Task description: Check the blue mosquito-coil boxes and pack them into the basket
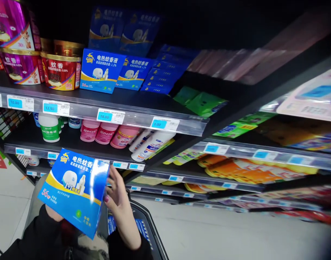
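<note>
A blue box of electric mosquito repellent liquid [75, 187] is held up tilted in front of my body, its printed face towards me. My left hand [53, 213] is under its lower left part; only a bit of the hand shows, and the fingers are hidden behind the box. At the right edge, my right hand [118, 196] grips the box with bent fingers, the thumb by its side face. Matching boxes [101, 70] stand on the shelf above, beside red and purple tubs of mosquito coils [61, 74].
A black shopping cart [150, 216] with blue packets in it is below my right arm. The shelf edge [138, 112] with price tags juts out ahead. Pink bottles [107, 133] and a white-green bottle [49, 128] stand one level lower. More shelves run off to the right, blurred.
</note>
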